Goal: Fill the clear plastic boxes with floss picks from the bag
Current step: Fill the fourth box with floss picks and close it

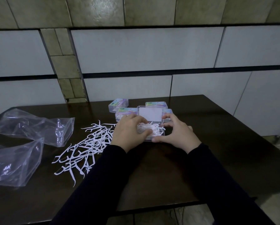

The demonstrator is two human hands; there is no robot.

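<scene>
**Floss-pick boxing, partly complete**

Head view: left hand presses picks into the open clear box, its grip flat; right hand clasps the box's side. Closed boxes stand behind; loose floss picks remain beside emptied bags on the worktop.

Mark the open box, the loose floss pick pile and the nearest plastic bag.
open box (pixel 150 114), head view, white panel of raised lid
loose floss pick pile (pixel 94 140), head view, pile middle
nearest plastic bag (pixel 16 163), head view, bag middle
</scene>
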